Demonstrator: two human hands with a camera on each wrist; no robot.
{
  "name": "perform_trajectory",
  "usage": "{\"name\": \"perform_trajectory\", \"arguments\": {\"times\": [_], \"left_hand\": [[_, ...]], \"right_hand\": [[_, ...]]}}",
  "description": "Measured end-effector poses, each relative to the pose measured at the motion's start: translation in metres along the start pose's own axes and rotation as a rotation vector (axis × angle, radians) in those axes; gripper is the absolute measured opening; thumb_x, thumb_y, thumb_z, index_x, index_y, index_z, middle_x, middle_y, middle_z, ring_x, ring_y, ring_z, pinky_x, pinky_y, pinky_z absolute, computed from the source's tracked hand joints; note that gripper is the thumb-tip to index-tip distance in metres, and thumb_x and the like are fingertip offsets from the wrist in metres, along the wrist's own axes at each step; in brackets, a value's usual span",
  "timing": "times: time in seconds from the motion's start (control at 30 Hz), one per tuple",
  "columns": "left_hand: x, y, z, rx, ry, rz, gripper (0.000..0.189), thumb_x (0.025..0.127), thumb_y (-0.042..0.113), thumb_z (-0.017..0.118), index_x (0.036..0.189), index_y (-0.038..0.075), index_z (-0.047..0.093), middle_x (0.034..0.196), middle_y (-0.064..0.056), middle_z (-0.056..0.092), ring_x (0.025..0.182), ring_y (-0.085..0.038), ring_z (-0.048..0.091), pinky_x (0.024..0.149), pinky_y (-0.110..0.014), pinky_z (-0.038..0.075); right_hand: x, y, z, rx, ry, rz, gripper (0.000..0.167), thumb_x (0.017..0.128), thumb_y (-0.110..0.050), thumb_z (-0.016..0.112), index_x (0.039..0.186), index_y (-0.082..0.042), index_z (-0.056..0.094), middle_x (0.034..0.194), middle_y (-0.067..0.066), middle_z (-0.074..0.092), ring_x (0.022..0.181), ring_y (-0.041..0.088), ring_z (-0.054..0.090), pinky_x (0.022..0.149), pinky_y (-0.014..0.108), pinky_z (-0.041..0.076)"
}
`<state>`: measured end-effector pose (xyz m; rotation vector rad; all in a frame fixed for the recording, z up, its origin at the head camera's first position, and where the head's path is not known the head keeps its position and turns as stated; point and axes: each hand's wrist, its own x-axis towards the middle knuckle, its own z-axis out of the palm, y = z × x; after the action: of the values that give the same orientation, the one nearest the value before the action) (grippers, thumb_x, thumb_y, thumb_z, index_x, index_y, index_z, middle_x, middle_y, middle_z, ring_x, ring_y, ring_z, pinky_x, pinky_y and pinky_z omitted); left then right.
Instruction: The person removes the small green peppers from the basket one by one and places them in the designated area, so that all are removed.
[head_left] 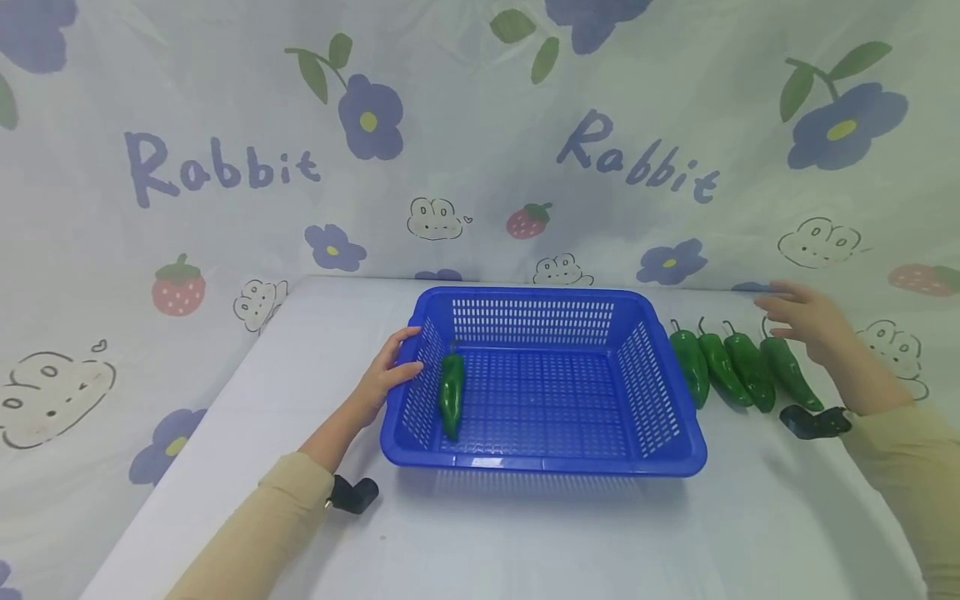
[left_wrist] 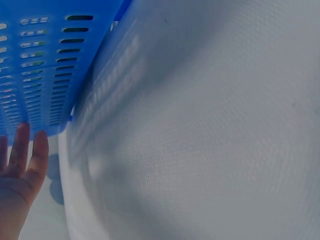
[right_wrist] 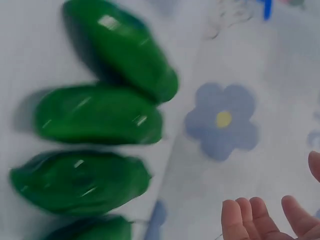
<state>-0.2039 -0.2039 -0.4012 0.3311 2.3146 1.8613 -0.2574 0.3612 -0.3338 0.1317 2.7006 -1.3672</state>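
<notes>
My left hand [head_left: 382, 375] rests at the left rim of a blue plastic basket [head_left: 543, 465]. In the left wrist view its fingers [left_wrist: 19, 147] look straight, with the tips right at the slotted outer wall. One green pepper [head_left: 452, 392] lies inside the basket along the left wall, stem toward the back. To the right of the basket, my right hand [head_left: 810, 321] is raised near the rightmost pepper [head_left: 787, 371], fingers loosely spread and holding nothing. Several green peppers [right_wrist: 82, 182] lie side by side there, their stems pointing away from me.
The basket and peppers stand on a white-covered table [head_left: 555, 542]. Behind it hangs a pale cloth [head_left: 480, 167] printed with flowers, rabbits and strawberries. A black device is strapped at each wrist, the left device [head_left: 352, 495] close to the basket's front left corner.
</notes>
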Motion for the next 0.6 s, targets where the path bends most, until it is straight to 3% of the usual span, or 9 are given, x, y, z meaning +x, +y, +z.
{"name": "perform_trajectory", "arguments": {"times": [0.07, 0.1, 0.2, 0.3, 0.4, 0.6], "left_hand": [[0.000, -0.001, -0.001, 0.003, 0.001, 0.001, 0.060, 0.088, 0.019, 0.045, 0.142, 0.013, 0.021, 0.143, -0.025, 0.026, 0.125, -0.044, 0.035, 0.098, -0.058, 0.033], [0.000, -0.001, -0.001, 0.006, 0.001, 0.001, 0.060, 0.088, 0.019, 0.045, 0.142, 0.013, 0.021, 0.143, -0.025, 0.026, 0.126, -0.044, 0.035, 0.098, -0.058, 0.033], [0.001, -0.001, -0.001, 0.007, 0.001, -0.003, 0.060, 0.088, 0.019, 0.046, 0.142, 0.014, 0.021, 0.144, -0.025, 0.025, 0.127, -0.044, 0.033, 0.099, -0.059, 0.032], [0.001, -0.001, -0.001, 0.006, -0.001, -0.002, 0.060, 0.088, 0.019, 0.046, 0.142, 0.014, 0.020, 0.144, -0.025, 0.025, 0.127, -0.044, 0.033, 0.099, -0.059, 0.032], [0.001, -0.001, -0.001, 0.003, -0.003, 0.004, 0.060, 0.088, 0.019, 0.045, 0.142, 0.013, 0.020, 0.143, -0.026, 0.025, 0.126, -0.045, 0.034, 0.098, -0.058, 0.034], [0.001, -0.001, -0.001, -0.002, -0.008, 0.000, 0.060, 0.088, 0.018, 0.045, 0.142, 0.013, 0.020, 0.143, -0.026, 0.025, 0.124, -0.046, 0.036, 0.096, -0.057, 0.037]], "right_hand": [[-0.002, -0.012, 0.003, 0.060, -0.022, -0.023, 0.080, 0.093, -0.042, 0.044, 0.143, 0.004, 0.002, 0.145, 0.034, 0.014, 0.108, 0.023, 0.052, 0.070, 0.014, 0.049], [-0.003, -0.017, 0.004, 0.126, -0.038, -0.031, 0.079, 0.093, -0.039, 0.046, 0.144, 0.002, 0.003, 0.144, 0.029, 0.023, 0.100, 0.013, 0.055, 0.069, 0.012, 0.049], [-0.006, -0.030, 0.008, 0.270, -0.103, -0.047, 0.079, 0.092, -0.035, 0.050, 0.146, -0.003, 0.002, 0.139, 0.012, 0.037, 0.082, -0.010, 0.052, 0.071, 0.015, 0.051], [-0.009, -0.045, 0.013, 0.364, -0.165, -0.053, 0.078, 0.092, -0.033, 0.050, 0.147, -0.007, 0.001, 0.137, 0.009, 0.037, 0.083, -0.009, 0.056, 0.073, 0.018, 0.052], [-0.012, -0.062, 0.020, 0.372, -0.207, -0.075, 0.075, 0.093, -0.033, 0.047, 0.147, -0.008, 0.001, 0.149, 0.018, 0.016, 0.087, -0.008, 0.055, 0.075, 0.018, 0.051], [-0.019, -0.095, 0.036, 0.380, -0.253, -0.110, 0.072, 0.094, -0.028, 0.048, 0.147, -0.007, 0.004, 0.149, 0.022, 0.012, 0.089, -0.005, 0.056, 0.076, 0.020, 0.052]]}}
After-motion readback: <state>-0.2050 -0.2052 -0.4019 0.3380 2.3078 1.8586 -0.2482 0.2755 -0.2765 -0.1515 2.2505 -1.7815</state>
